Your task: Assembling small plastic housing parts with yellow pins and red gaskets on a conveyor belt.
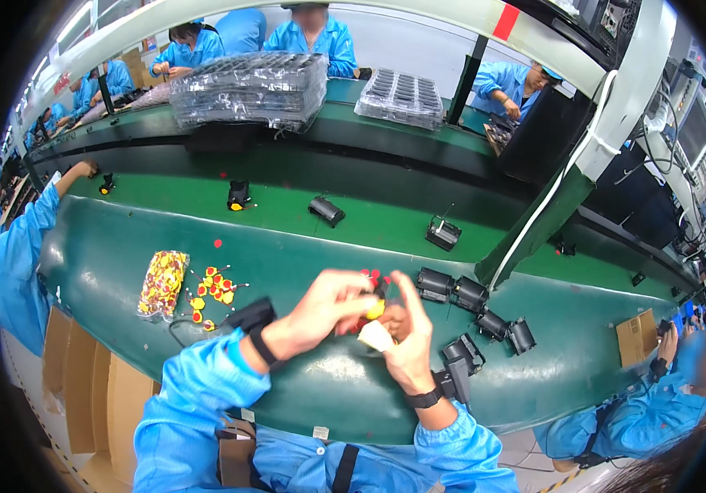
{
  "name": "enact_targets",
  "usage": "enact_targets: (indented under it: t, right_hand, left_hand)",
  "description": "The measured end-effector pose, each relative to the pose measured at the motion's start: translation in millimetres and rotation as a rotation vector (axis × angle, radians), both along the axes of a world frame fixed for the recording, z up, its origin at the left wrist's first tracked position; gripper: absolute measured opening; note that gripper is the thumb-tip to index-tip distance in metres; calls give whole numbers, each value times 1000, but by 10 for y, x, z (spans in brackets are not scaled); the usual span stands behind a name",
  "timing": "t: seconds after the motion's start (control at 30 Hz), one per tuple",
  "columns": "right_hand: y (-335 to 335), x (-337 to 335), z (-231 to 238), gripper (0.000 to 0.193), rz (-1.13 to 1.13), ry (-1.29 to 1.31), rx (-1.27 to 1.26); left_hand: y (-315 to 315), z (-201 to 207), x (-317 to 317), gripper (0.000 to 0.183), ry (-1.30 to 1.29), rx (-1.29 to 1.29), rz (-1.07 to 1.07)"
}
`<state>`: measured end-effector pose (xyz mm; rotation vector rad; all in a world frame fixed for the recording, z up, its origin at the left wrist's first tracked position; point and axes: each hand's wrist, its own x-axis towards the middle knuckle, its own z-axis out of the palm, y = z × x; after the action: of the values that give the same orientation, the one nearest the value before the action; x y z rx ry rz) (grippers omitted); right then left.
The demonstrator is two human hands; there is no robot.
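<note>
My left hand (324,308) is closed, its fingertips pinching at a small yellow round piece (376,309). Close against it, my right hand (409,341) has its fingers curled in toward the same spot. A cream-coloured bit (376,336) shows by the right thumb; I cannot make out whether it is held or worn. Fingers and blur hide most of what lies between the hands. Behind the fingertips, small red pieces (373,274) show on the green table (320,386). Several black cylindrical housings (470,293) lie right of my right hand.
Left of my hands are loose yellow-and-red round parts with leads (216,286) and a clear bag (162,283) full of them. Black units (326,211) sit along the green belt (279,218) beyond. A post (526,234) rises at right. Co-workers sit left, right and opposite.
</note>
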<state>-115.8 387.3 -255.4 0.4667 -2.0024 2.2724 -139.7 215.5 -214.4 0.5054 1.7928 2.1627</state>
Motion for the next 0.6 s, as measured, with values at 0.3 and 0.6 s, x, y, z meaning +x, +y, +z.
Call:
enact_targets:
  t: [0.3,0.6]
  right_hand:
    - [152,-94,-130,33,-225,-54,23]
    - [117,42,61,23,-185,-16,42]
  left_hand:
    - [234,-691,-1802,22,625,-1151,486]
    - [-1166,349,-274,16,615,-1377,489]
